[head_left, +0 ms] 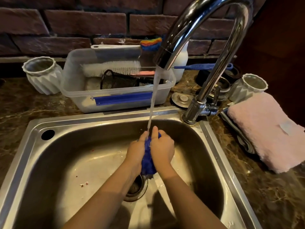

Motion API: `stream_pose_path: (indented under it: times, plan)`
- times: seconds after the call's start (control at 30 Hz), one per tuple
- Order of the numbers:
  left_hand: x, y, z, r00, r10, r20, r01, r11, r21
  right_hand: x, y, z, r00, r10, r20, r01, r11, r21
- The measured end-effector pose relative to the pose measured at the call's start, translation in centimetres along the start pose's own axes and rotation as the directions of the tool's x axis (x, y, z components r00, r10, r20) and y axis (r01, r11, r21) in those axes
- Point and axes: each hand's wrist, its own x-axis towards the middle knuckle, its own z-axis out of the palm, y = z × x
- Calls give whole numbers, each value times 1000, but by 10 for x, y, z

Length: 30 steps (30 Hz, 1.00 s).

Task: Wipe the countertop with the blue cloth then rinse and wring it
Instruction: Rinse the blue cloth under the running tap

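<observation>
Two bare forearms (pixel 105 195) reach up from the bottom edge into a stainless steel sink (pixel 99 119) that fills the lower half of the frame. At the centre, the left grip (pixel 136 151) and the right grip (pixel 162 149) are both clenched around a bunched blue cloth (pixel 148 164), which is squeezed between them just above the drain (pixel 136 187). A thin stream of water (pixel 153 100) falls from a curved chrome tap (pixel 206 30) at upper right and lands on top of the cloth, between the fingers. Behind the sink, on the dark marbled bench (pixel 33 103), a clear plastic tub (pixel 118 103) holds a white bristle brush (pixel 112 67) and a black mesh cup (pixel 118 80). A white ribbed vase (pixel 42 75) stands left of the tub. A second vase (pixel 249 86) stands at right, beside a folded pink towel (pixel 264 129). A dark brick wall (pixel 82 22) runs across the top.
</observation>
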Motion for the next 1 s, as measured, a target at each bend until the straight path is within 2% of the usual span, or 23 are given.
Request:
stream_pose_path:
  times: [0.1, 0.17, 0.27, 0.4, 0.47, 0.53, 0.6, 0.73, 0.8, 0.87, 0.97, 1.0]
  plan:
    - [8, 10, -12, 996, -60, 63, 66, 993, -96, -38, -8, 3, 981, -158, 117, 169, 981, -92]
    - [2, 8, -9, 991, -94, 97, 110, 978, -178, -48, -17, 4, 966, -244, 84, 255, 955, -153]
    - [-12, -4, 0, 985, -94, 146, 123, 970, -211, -19, -18, 4, 989, -146, 3, 146, 984, -98]
    - [-12, -5, -4, 997, -47, 64, 54, 993, -109, -1, -5, 2, 999, -47, -11, 47, 999, -13]
    - [-4, 3, -14, 998, -35, 46, 39, 995, -91, -26, -4, 2, 994, -98, 53, 100, 994, -36]
    - [1, 8, -20, 994, -77, 76, 86, 987, -136, -54, -11, 3, 972, -211, 101, 223, 965, -137]
    - [-5, 6, -15, 986, -118, 116, 138, 973, -183, -51, -18, 5, 968, -247, 47, 251, 945, -209]
    - [-20, -15, 0, 976, -138, 167, 165, 973, -161, 5, -3, 2, 999, -43, 8, 44, 985, -169]
    - [-18, -15, -2, 993, -78, 86, 82, 996, -41, 14, 18, 3, 998, 16, 53, -11, 995, -96]
    - [-14, -12, -8, 996, -54, 71, 54, 999, 6, 12, 33, 3, 990, 18, 139, -8, 997, -71]
    - [-13, -5, -21, 988, -125, 93, 138, 980, -144, 8, 47, -11, 966, -31, 257, 78, 981, -177]
    - [-13, -3, -25, 984, -147, 105, 165, 968, -188, 5, 49, -18, 947, -74, 313, 131, 978, -162]
